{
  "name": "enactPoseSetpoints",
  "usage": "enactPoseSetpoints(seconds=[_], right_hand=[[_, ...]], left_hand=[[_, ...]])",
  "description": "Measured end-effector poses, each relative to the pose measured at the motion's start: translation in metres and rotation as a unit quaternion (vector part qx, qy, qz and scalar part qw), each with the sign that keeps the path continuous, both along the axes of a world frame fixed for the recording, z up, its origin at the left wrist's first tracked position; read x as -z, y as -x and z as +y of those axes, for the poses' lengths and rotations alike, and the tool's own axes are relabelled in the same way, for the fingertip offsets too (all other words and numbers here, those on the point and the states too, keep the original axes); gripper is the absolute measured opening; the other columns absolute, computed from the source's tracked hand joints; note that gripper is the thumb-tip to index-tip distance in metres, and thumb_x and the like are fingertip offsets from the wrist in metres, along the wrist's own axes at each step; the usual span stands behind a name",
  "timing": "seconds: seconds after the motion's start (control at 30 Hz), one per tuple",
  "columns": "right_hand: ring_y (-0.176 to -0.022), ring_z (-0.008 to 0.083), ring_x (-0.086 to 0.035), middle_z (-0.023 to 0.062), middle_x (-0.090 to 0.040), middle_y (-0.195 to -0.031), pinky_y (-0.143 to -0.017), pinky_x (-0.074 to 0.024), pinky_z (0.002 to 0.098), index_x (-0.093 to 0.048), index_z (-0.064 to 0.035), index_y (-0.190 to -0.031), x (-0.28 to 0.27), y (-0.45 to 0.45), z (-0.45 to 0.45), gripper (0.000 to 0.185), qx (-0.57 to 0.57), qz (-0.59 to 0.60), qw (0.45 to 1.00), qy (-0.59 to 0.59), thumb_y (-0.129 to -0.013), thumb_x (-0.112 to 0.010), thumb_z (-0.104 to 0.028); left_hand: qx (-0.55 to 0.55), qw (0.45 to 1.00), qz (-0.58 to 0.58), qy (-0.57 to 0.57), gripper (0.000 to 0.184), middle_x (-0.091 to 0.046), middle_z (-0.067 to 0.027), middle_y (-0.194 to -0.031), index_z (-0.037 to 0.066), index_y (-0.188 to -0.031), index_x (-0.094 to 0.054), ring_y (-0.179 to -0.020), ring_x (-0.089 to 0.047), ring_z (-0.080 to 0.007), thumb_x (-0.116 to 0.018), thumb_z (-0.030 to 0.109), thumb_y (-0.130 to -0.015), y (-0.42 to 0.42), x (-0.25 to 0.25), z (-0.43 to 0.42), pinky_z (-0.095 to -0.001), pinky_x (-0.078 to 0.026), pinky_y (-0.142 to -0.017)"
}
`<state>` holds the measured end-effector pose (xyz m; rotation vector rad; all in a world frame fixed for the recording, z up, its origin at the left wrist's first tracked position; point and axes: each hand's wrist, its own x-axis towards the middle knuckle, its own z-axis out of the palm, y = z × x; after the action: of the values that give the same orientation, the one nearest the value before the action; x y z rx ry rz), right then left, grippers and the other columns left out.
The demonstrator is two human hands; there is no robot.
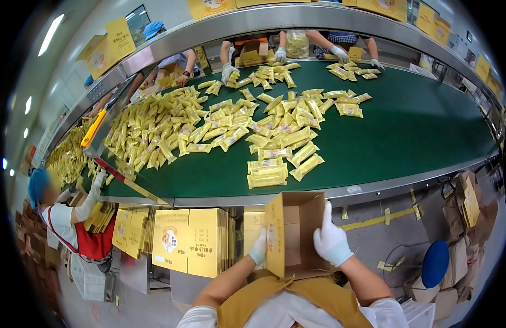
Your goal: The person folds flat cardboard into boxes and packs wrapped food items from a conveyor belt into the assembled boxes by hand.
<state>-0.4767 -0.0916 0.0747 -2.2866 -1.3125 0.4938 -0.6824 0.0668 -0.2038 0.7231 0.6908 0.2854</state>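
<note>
An open cardboard box [303, 221], brown inside and yellow outside, is held in front of my body at the near edge of the conveyor belt. My left hand [259, 247], in a white glove, grips its left side, with part of the fingers hidden behind the yellow panel. On the right side, my gloved right hand [331, 239] presses against the wall with its fingers pointing up. The visible inside of the box holds no packets. Just beyond it, a small stack of yellow wrapped snack packets [267, 174] lies on the green belt [395, 136].
A large heap of packets [154, 123] covers the belt's left part. Flattened yellow cartons [188, 240] stand below the belt to my left. A co-worker in a red apron [97, 238] works at far left; others reach in opposite. A blue stool [435, 263] is at right.
</note>
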Motion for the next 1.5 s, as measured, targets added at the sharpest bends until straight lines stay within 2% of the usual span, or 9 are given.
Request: enactPoseSetpoints(seconds=[0.1,0.17,0.47,0.67,0.77,0.83,0.97,1.2,1.5], right_hand=[[-0.063,0.0473,-0.063,0.0255,-0.066,-0.072,-0.065,-0.052,0.0557,-0.005,0.0104,-0.154,0.004,0.021,0.016,0.089,-0.025,-0.023,0.999,0.012,-0.085,-0.055,-0.016],[-0.06,0.0438,-0.064,0.0237,-0.067,-0.072,-0.064,-0.0531,0.0528,-0.008,0.0146,-0.152,0.002,0.033,0.033,0.089,-0.038,-0.032,0.997,0.053,-0.084,-0.055,-0.019],[-0.055,0.0434,-0.062,0.023,-0.065,-0.068,-0.058,-0.0514,0.0541,-0.014,0.014,-0.152,0.04,0.028,0.038,0.082,-0.062,-0.032,0.996,-0.053,-0.092,-0.056,-0.024],[-0.11,0.0446,-0.064,0.0278,-0.063,-0.125,-0.093,-0.0528,0.0448,-0.032,0.0035,-0.151,0.082,-0.013,0.011,0.061,0.018,0.214,0.952,-0.218,-0.101,-0.05,-0.026],[-0.135,0.0403,-0.048,0.0306,-0.049,-0.143,-0.111,-0.0405,0.0423,-0.037,0.0038,-0.149,0.145,-0.012,0.008,0.057,0.074,0.22,0.967,-0.11,-0.102,-0.05,-0.026],[-0.123,0.0435,-0.053,0.0283,-0.054,-0.134,-0.105,-0.0425,0.0465,-0.041,0.0032,-0.146,0.178,0.0,0.017,0.051,0.037,0.131,0.986,-0.097,-0.1,-0.051,-0.018],[-0.101,0.0426,-0.056,0.0245,-0.058,-0.118,-0.092,-0.0433,0.0516,-0.053,-0.001,-0.137,0.088,-0.044,0.086,0.049,-0.049,-0.123,0.984,-0.118,-0.089,-0.059,-0.009],[-0.14,0.0461,-0.034,0.0147,-0.044,-0.15,-0.113,-0.025,0.0623,-0.054,-0.0214,-0.141,0.06,-0.165,0.243,0.05,-0.103,-0.239,0.952,-0.161,-0.095,-0.059,-0.04],[-0.125,0.0459,-0.046,0.0138,-0.051,-0.14,-0.096,-0.041,0.0588,-0.051,-0.0326,-0.142,0.092,-0.159,0.272,0.055,-0.071,-0.259,0.961,-0.064,-0.091,-0.06,-0.05]], left_hand=[[0.108,0.758,0.377,-0.521,0.048,-0.074,-0.0193,-0.1,0.007,-0.111,-0.069,-0.095,-0.072,-0.0352,-0.039,0.044,-0.104,0.004,0.054,0.016,-0.0459,-0.056,-0.082],[0.264,0.644,0.467,-0.545,0.04,-0.071,-0.0224,-0.107,0.007,-0.108,-0.072,-0.097,-0.069,-0.0397,-0.042,0.033,-0.101,-0.002,-0.091,0.018,-0.0491,-0.056,-0.078],[0.123,0.779,0.346,-0.508,0.043,-0.07,-0.0267,-0.098,-0.005,-0.123,-0.059,-0.094,-0.066,-0.0445,-0.05,0.032,-0.103,0.013,-0.246,-0.002,-0.0448,-0.053,-0.087],[-0.034,0.97,0.133,-0.199,0.045,-0.064,-0.0209,-0.128,0.004,-0.142,-0.049,-0.111,-0.064,-0.0299,-0.047,0.029,-0.105,0.064,-0.175,0.015,-0.0384,-0.049,-0.097],[-0.148,0.82,0.269,-0.484,0.047,-0.06,-0.0206,-0.134,0.005,-0.148,-0.042,-0.116,-0.061,-0.0325,-0.042,0.025,-0.107,0.045,-0.113,-0.01,-0.0397,-0.046,-0.102],[-0.137,0.856,0.287,-0.407,0.054,-0.05,-0.0296,-0.142,-0.001,-0.15,-0.037,-0.129,-0.051,-0.0435,-0.052,0.012,-0.1,0.013,-0.116,-0.014,-0.0444,-0.042,-0.106],[-0.15,0.604,0.29,-0.727,0.056,-0.054,-0.0258,-0.136,0.001,-0.144,-0.047,-0.123,-0.053,-0.0451,-0.062,0.009,-0.091,-0.011,-0.162,0.057,-0.0496,-0.042,-0.105],[0.167,0.527,0.281,-0.785,0.093,-0.038,-0.0192,-0.156,0.015,-0.149,-0.046,-0.146,-0.03,-0.0401,-0.076,0.06,-0.073,-0.113,-0.229,0.154,-0.064,-0.022,-0.115],[0.274,0.458,0.347,-0.771,0.094,-0.041,-0.0135,-0.155,0.028,-0.15,-0.044,-0.146,-0.033,-0.0349,-0.071,0.071,-0.071,-0.102,-0.214,0.195,-0.0679,-0.019,-0.114]])
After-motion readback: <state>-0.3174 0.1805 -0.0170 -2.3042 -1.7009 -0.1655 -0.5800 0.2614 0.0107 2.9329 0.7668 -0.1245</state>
